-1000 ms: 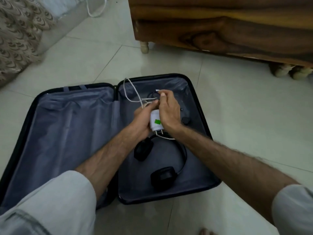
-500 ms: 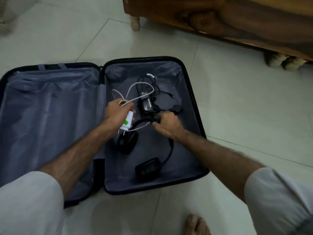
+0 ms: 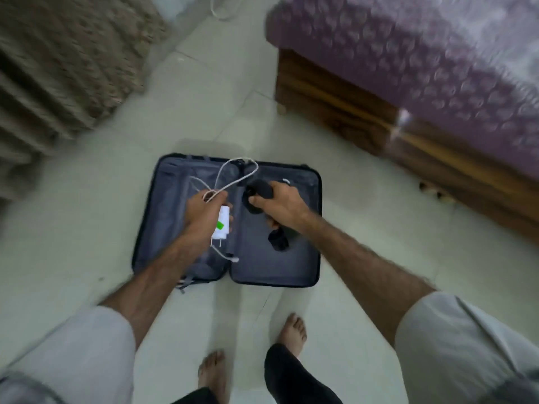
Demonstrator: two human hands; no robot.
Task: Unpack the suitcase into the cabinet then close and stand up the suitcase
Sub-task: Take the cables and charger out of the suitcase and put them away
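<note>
Bare floor [image 3: 87, 228] rings the suitcase [image 3: 291, 272]; bed [image 3: 379, 118] blocks right.

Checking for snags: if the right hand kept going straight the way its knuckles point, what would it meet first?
Probably nothing soon: the right hand, gripping the black headphones, points past the open suitcase's far rim toward bare floor; depth is unclear.

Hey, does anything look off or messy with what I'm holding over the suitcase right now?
Only the white cable: it loops loose above the left hand holding the charger, its free end dangling below.

sleeves [image 3: 87, 345]: short, pale grey | trousers [image 3: 291, 377]: seemingly black | feet [image 3: 293, 330]: bare
</note>
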